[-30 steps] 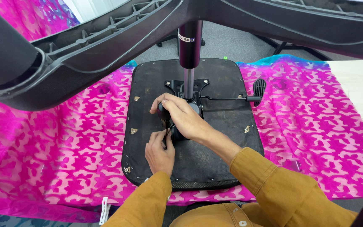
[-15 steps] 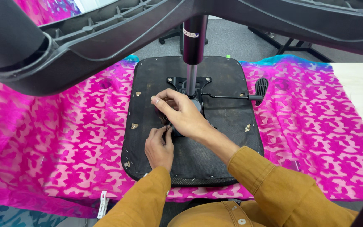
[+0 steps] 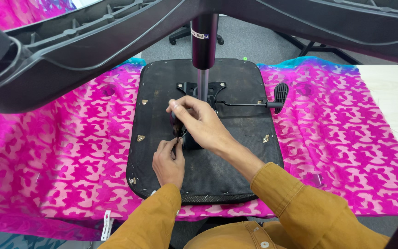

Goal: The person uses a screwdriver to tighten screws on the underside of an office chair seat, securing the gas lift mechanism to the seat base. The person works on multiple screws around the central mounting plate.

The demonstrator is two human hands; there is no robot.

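Where the black seat underside lies flat on the pink patterned cloth, its central metal mechanism sits under both hands. Right hand curls closed over a small dark tool at the mechanism; left hand pinches a small part just below it. A gas-lift column rises behind, and a lever juts right.

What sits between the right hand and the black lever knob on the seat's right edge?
Only the thin lever rod over bare seat underside, from right hand to knob, head view.
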